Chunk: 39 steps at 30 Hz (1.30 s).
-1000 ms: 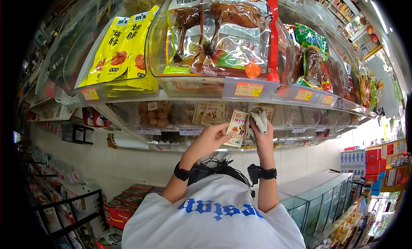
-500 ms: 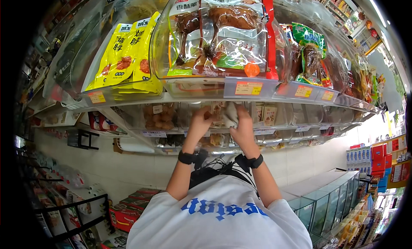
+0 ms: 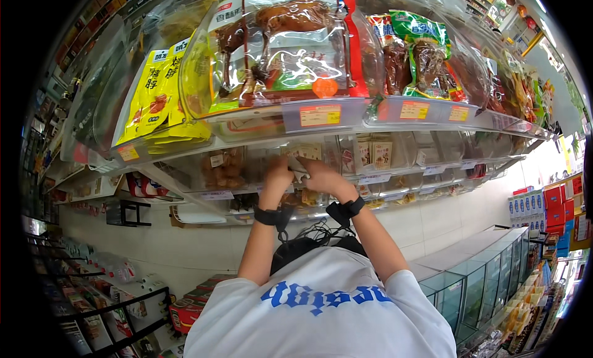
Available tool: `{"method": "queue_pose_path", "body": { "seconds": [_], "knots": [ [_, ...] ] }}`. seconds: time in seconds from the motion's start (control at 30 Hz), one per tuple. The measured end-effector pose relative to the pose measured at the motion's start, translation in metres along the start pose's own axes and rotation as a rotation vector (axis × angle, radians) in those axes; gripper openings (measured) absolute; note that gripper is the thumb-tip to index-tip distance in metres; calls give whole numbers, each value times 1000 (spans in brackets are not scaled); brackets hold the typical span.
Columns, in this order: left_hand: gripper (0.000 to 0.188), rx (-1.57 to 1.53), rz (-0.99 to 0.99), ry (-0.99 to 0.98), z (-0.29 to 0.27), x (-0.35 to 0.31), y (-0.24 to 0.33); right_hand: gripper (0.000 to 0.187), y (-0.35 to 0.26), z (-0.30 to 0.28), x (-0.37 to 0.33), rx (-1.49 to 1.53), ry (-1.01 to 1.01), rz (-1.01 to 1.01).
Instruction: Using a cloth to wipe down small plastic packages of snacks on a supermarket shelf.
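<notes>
In front of the lower shelf, my two hands meet at a crumpled white cloth (image 3: 299, 168). My left hand (image 3: 278, 174) has its fingers curled against the cloth's left side. From the right, my right hand (image 3: 322, 178) closes over it, and its fingers hide much of the cloth. Behind them stand clear plastic bins; the bin just behind holds pale packets (image 3: 302, 150). To the left, a bin holds round brown food pieces (image 3: 223, 168). Small packets with red print (image 3: 375, 153) stand upright in a bin to the right.
Above my hands juts the upper shelf's edge (image 3: 247, 130), carrying yellow food pouches (image 3: 154, 95), a large vacuum-packed meat bag (image 3: 290, 55) and green packs (image 3: 426, 52). Glass tanks (image 3: 475, 284) stand behind at right, a black rack (image 3: 117, 305) at left. Black straps circle both wrists.
Both hands have shifted left along the lower shelf and come together. The white cloth moved left with my right hand and now lies between both hands. The view has shifted slightly right.
</notes>
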<state>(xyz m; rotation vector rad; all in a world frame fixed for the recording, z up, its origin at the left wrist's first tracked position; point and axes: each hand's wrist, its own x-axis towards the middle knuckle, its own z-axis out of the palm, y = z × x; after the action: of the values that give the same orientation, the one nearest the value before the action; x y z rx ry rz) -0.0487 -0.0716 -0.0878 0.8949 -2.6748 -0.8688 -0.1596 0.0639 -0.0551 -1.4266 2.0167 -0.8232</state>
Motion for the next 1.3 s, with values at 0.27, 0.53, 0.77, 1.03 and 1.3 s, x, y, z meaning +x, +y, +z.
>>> {"method": "queue_pose_path", "body": {
  "seconds": [0.27,0.53,0.77,1.03,1.3],
  "knots": [
    [20,-563,154,183,-25,-2,95,57,-7,-73,-90,250,518,-130],
    [22,-480,414,35,67,20,175,62,95,-133,-90,-127,679,-46],
    [19,-3,341,-392,83,36,200,61,135,-123,-80,-369,424,-16],
    [15,-326,347,-20,102,28,190,58,119,-122,-100,-487,448,21],
    [23,-404,308,88,100,18,197,61,101,-135,-111,-435,474,38]
  ]
}}
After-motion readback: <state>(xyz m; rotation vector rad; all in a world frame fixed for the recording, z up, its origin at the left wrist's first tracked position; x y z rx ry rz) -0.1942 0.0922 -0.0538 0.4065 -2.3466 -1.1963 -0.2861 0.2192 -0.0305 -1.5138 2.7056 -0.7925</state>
